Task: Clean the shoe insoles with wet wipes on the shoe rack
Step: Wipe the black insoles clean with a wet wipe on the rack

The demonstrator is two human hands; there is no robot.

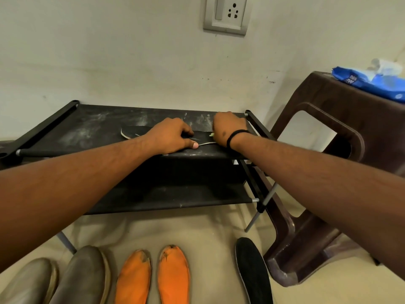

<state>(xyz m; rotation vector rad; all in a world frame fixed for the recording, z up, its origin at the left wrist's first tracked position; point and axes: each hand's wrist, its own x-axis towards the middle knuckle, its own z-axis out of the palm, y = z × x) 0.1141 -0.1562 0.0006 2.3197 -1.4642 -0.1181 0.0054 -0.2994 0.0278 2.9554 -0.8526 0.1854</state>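
With the left hand [173,134] pressing the black insole [140,131] flat and the right hand [225,128] bunched on a barely visible wipe [211,134], a hard stroke could skid that insole across the dusty shoe rack [72,128].

Black insole [140,131] flat on top shelf of dusty black shoe rack [65,128]. Left hand [173,137] pressing down on insole, fingers spread. Right hand [225,128] curled over insole's right end, gripping a pale scrap, likely a wet wipe [211,134]. On floor: grey shoes [81,275], orange insoles [153,279], another black insole [252,270]. Blue wipes pack [370,82] on brown stool [328,150].
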